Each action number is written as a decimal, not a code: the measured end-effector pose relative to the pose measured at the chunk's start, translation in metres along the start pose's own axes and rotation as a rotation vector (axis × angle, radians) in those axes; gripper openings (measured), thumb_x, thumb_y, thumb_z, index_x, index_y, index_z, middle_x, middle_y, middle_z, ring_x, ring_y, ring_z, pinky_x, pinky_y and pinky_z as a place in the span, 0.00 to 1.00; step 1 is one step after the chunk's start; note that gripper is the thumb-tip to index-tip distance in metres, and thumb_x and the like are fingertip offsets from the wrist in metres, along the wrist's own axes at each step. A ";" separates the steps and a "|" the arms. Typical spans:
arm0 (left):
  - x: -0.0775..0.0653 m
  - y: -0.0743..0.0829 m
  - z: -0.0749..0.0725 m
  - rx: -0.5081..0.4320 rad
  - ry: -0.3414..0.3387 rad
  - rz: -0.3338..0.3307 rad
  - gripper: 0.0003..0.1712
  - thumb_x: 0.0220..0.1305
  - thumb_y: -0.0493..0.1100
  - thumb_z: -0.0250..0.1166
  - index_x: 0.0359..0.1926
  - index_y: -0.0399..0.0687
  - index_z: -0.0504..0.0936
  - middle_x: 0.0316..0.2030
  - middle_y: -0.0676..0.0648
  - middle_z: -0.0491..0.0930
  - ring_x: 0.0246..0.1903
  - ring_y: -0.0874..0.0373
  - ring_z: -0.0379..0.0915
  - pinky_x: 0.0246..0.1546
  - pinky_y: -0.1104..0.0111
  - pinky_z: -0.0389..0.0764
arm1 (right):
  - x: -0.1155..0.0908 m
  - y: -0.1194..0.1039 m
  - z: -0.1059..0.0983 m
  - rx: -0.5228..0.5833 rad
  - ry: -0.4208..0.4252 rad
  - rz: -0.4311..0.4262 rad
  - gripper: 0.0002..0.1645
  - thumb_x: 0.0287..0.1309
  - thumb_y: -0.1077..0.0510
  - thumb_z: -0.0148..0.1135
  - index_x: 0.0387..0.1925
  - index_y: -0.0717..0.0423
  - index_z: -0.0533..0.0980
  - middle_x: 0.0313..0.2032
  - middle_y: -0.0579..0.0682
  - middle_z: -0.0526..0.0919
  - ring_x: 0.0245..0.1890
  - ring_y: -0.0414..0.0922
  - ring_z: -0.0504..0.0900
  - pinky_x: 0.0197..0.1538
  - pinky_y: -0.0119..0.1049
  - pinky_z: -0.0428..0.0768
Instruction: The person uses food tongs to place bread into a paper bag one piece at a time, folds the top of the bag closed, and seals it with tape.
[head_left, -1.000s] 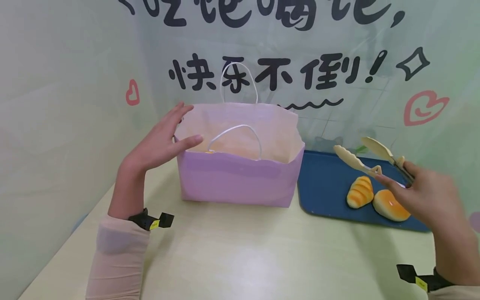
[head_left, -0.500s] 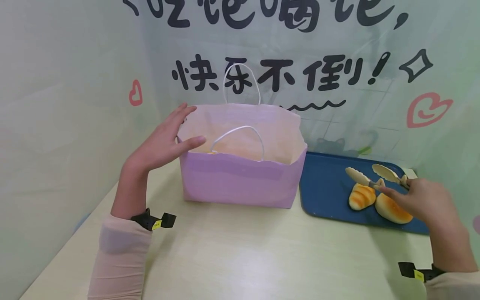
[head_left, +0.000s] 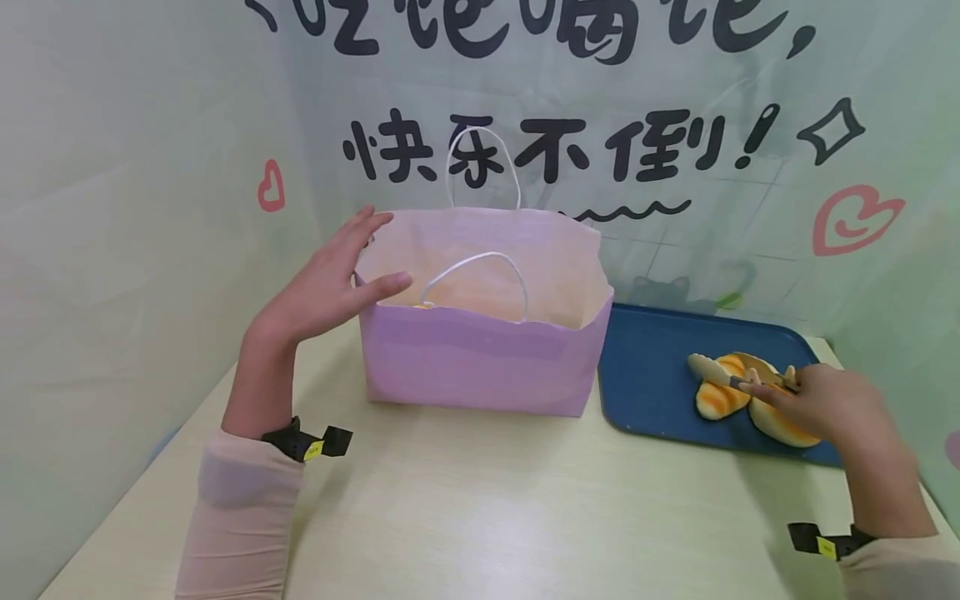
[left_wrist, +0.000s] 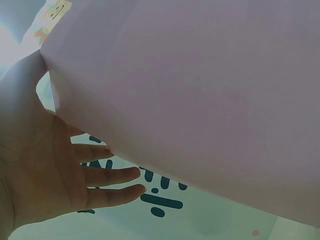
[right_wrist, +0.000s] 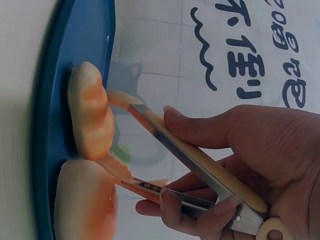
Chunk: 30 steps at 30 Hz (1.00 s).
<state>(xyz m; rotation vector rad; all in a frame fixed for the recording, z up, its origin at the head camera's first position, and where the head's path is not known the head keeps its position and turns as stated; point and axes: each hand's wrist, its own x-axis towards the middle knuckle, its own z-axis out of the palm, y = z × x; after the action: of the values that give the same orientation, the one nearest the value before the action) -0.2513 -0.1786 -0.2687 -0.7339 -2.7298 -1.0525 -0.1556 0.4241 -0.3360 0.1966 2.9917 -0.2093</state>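
At the left edge of an upright pink paper bag (head_left: 480, 362) is my left hand (head_left: 318, 287). Its fingers are spread and mostly straight, touching the bag's side near the open top. My right hand (head_left: 836, 408) grips a pair of cream-and-metal tongs (right_wrist: 187, 157). The tongs' spread tips are down by a ridged bread roll (right_wrist: 90, 112), one on either side of it. Against that roll lies a smooth round bun (right_wrist: 85, 202). Both breads are on a dark blue tray (head_left: 645, 375), partly covered by the tongs and right hand in the head view.
White string handles (head_left: 487, 254) rise from the bag's front and back. Something yellow barely shows at the bag's front rim. Behind the pale table (head_left: 480, 500) hangs a printed backdrop (head_left: 787, 217) with large black lettering. The tray stands right beside the bag.
My right hand has lowered the tongs from above the tray to the ridged roll, moving slightly left in the last half second. My left hand has stayed at the bag.
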 end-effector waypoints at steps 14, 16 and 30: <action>0.001 -0.001 0.001 -0.003 0.001 0.004 0.51 0.71 0.67 0.63 0.85 0.56 0.53 0.85 0.50 0.40 0.83 0.47 0.40 0.76 0.36 0.53 | -0.003 -0.010 -0.001 0.035 0.105 -0.008 0.38 0.71 0.29 0.58 0.20 0.56 0.70 0.19 0.51 0.65 0.20 0.50 0.70 0.24 0.41 0.65; 0.001 -0.001 0.001 -0.002 0.003 0.005 0.51 0.71 0.67 0.63 0.85 0.56 0.53 0.85 0.50 0.39 0.83 0.47 0.40 0.76 0.36 0.53 | -0.004 -0.012 -0.003 0.044 0.122 -0.011 0.39 0.72 0.28 0.57 0.24 0.59 0.73 0.20 0.51 0.65 0.20 0.51 0.70 0.24 0.41 0.65; 0.000 0.002 0.000 -0.011 -0.006 0.000 0.51 0.71 0.65 0.63 0.85 0.55 0.52 0.85 0.50 0.39 0.83 0.46 0.40 0.77 0.36 0.52 | -0.030 -0.048 -0.029 0.137 0.327 0.024 0.58 0.74 0.26 0.51 0.74 0.76 0.63 0.20 0.53 0.69 0.19 0.52 0.68 0.21 0.42 0.65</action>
<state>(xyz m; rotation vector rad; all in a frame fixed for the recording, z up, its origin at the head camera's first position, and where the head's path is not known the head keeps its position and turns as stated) -0.2501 -0.1772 -0.2678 -0.7401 -2.7317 -1.0672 -0.1364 0.3773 -0.2970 0.3086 3.2971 -0.4177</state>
